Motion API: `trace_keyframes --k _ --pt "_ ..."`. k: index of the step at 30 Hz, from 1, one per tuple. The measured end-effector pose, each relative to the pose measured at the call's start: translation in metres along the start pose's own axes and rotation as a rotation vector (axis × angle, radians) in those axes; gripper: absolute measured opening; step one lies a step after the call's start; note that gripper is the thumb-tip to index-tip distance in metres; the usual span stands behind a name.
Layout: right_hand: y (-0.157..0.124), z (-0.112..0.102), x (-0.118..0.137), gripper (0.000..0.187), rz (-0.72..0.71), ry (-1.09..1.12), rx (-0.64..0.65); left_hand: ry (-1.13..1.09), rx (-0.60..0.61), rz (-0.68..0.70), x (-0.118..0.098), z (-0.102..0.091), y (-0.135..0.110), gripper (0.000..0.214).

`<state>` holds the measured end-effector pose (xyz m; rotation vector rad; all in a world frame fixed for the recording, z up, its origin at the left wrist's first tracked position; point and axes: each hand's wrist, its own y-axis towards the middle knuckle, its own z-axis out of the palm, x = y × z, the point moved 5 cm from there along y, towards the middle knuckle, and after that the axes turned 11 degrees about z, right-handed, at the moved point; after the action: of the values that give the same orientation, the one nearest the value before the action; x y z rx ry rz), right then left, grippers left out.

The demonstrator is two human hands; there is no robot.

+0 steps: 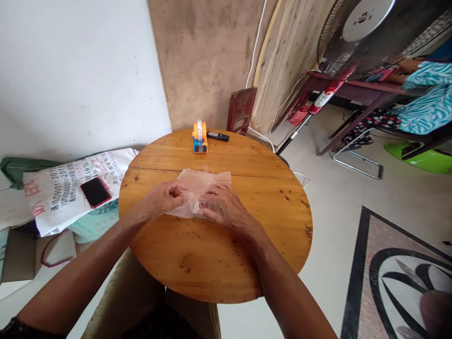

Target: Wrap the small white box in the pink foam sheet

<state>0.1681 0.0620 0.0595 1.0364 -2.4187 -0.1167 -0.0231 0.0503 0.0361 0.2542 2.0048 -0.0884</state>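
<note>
A round wooden table [208,256], honey-coloured and knotted, bears a crumpled sheet of translucent bubble wrap [212,178] near its centre. The left hand [167,197] touches the wrap at nine o'clock, thumb and forefinger curled; whether they pinch it I cannot tell. The right hand [226,205], between three and four, curves thumb and fingers around a bunched fold, how firmly I cannot tell. Near twelve are an orange-and-blue tape dispenser [200,136] and a black remote [218,136]. Beyond the rim, a phone [95,192] lies on a printed white sack [63,193] at nine, and a pedestal fan [369,33] stands between one and two
</note>
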Motion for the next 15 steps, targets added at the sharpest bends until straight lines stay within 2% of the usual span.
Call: trace_keyframes --k 4,8,12,15 --pt "0.001 -0.001 0.002 0.022 0.01 -0.032 -0.007 0.305 -0.006 -0.045 0.009 0.001 -0.004 0.033" --pt "0.001 -0.001 0.003 0.023 0.014 -0.047 -0.017 0.584 -0.013 -0.059 0.008 0.007 -0.001 0.034" --pt "0.001 -0.001 0.003 0.023 0.018 -0.048 -0.015 0.7 -0.025 -0.054 0.003 -0.004 -0.008 0.04" --pt "0.001 0.0 0.003 0.023 0.018 -0.043 -0.007 0.708 -0.022 -0.147 0.007 -0.016 -0.015 0.057"
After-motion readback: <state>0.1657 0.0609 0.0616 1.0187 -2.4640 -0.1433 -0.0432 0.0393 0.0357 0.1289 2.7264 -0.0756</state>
